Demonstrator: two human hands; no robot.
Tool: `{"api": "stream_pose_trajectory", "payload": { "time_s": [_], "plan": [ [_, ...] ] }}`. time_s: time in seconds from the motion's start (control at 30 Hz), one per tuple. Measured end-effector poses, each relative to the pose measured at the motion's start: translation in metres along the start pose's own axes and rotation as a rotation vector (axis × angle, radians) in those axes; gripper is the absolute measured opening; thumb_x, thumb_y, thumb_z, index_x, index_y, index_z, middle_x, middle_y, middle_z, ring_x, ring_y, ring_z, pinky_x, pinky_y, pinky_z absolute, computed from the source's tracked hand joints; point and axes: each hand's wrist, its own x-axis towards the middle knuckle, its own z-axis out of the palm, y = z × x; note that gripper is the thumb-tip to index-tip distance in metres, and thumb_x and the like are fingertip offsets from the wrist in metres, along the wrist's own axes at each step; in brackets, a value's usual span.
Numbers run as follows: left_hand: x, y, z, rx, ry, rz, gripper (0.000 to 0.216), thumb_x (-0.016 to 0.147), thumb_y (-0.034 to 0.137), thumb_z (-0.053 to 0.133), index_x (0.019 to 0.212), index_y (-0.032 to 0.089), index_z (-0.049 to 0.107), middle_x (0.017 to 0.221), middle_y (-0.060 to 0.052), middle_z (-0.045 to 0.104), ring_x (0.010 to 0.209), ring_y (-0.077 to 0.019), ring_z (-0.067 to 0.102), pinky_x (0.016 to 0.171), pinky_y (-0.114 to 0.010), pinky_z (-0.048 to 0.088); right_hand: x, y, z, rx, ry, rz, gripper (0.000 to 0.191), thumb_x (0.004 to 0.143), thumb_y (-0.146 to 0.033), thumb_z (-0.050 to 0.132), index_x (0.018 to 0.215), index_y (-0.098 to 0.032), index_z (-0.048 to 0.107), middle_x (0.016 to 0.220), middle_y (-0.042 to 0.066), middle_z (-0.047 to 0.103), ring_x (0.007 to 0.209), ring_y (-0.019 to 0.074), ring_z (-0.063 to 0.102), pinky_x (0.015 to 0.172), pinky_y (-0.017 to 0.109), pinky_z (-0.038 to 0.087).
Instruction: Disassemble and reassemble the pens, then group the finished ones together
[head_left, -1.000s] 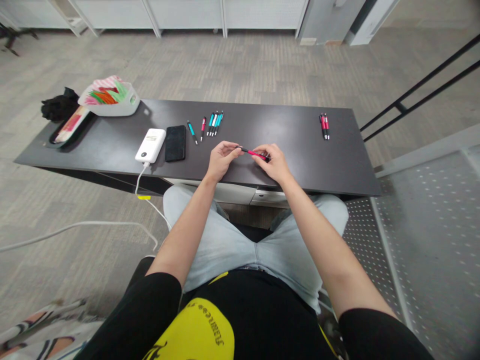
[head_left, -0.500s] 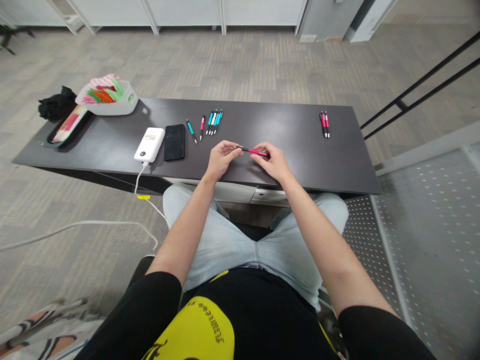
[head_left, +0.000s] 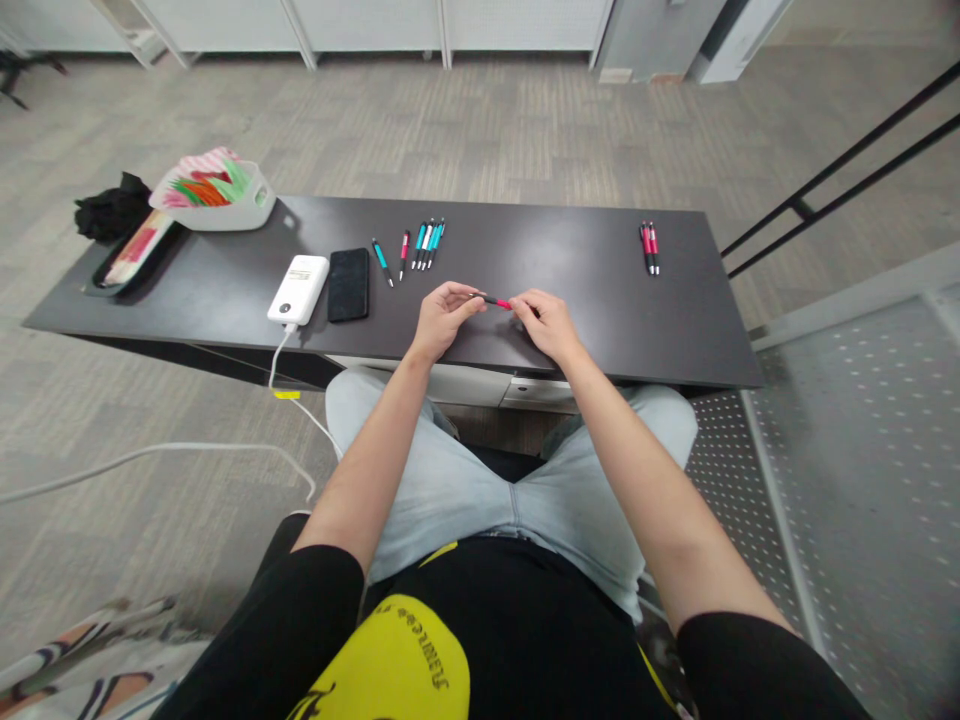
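Both hands meet over the near edge of a long dark table, at about its middle. Left hand pinches the dark tip end of a red pen between thumb and fingertips. Right hand closes over the other end, so most of the barrel is hidden and only a short red stretch shows between the two hands. The pen lies roughly level, just above the tabletop, held at both ends as one would to twist or pull its halves; whether it is in one piece cannot be told.

Toward the far edge, left of centre, a small group of teal and red pens lies side by side, all pointing the same way, with one teal pen set slightly apart to their left. Near the far right corner, well apart from that group, two red pens lie together, which suggests a separate pile. Left of the pens sit a black phone and, just beside it, a white power bank whose cable drops over the near edge. At the far left corner a translucent bin holds coloured items, next to a dark tray at the left edge.

The person sits at the table, knees in light jeans below it.
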Motion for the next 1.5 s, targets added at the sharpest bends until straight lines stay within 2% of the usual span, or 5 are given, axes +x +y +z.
{"api": "stream_pose_trajectory", "payload": {
  "time_s": [0.47,0.63,0.8,0.9,1.5],
  "plan": [
    [0.000,0.001,0.001,0.017,0.019,-0.014,0.061,0.074,0.044,0.131,0.095,0.025,0.078,0.104,-0.006,0.096,0.089,-0.0220,0.091,0.096,-0.039,0.077,-0.002,-0.010,-0.002,-0.004,-0.026,0.033,0.049,0.114,-0.079,0.081,0.114,-0.031,0.085,0.105,0.008,0.086,0.094,0.0329,0.073,0.095,0.047,0.062],
    [-0.001,0.002,0.002,0.005,0.010,-0.015,0.056,0.076,0.038,0.130,0.095,0.024,0.080,0.103,-0.007,0.095,0.088,-0.0214,0.090,0.097,-0.038,0.075,-0.002,-0.013,-0.002,0.001,-0.053,0.025,0.060,0.119,-0.087,0.067,0.097,-0.032,0.078,0.098,0.010,0.084,0.095,0.0347,0.074,0.098,0.050,0.063],
    [-0.002,0.005,0.004,0.030,0.020,-0.021,0.051,0.085,0.029,0.126,0.095,0.024,0.077,0.103,-0.006,0.094,0.091,-0.0231,0.091,0.101,-0.042,0.075,-0.002,-0.019,-0.003,-0.002,-0.015,0.071,0.050,0.107,-0.082,0.091,0.104,-0.033,0.080,0.098,0.006,0.087,0.089,0.0322,0.071,0.093,0.047,0.064],
    [-0.002,0.007,0.005,0.030,0.016,-0.035,0.050,0.082,0.028,0.127,0.094,0.024,0.078,0.102,-0.006,0.094,0.089,-0.0220,0.090,0.099,-0.040,0.075,-0.001,-0.020,-0.003,-0.006,-0.041,0.050,0.053,0.116,-0.081,0.079,0.095,-0.032,0.078,0.094,0.008,0.085,0.090,0.0327,0.072,0.094,0.048,0.064],
    [-0.002,0.004,0.002,0.022,-0.021,-0.010,0.061,0.071,0.049,0.133,0.093,0.025,0.081,0.102,-0.006,0.096,0.089,-0.0221,0.090,0.096,-0.039,0.076,-0.003,-0.013,0.001,-0.021,-0.045,0.033,0.037,0.116,-0.066,0.084,0.104,-0.032,0.078,0.096,0.005,0.083,0.089,0.0305,0.070,0.094,0.045,0.061]
  ]
}}
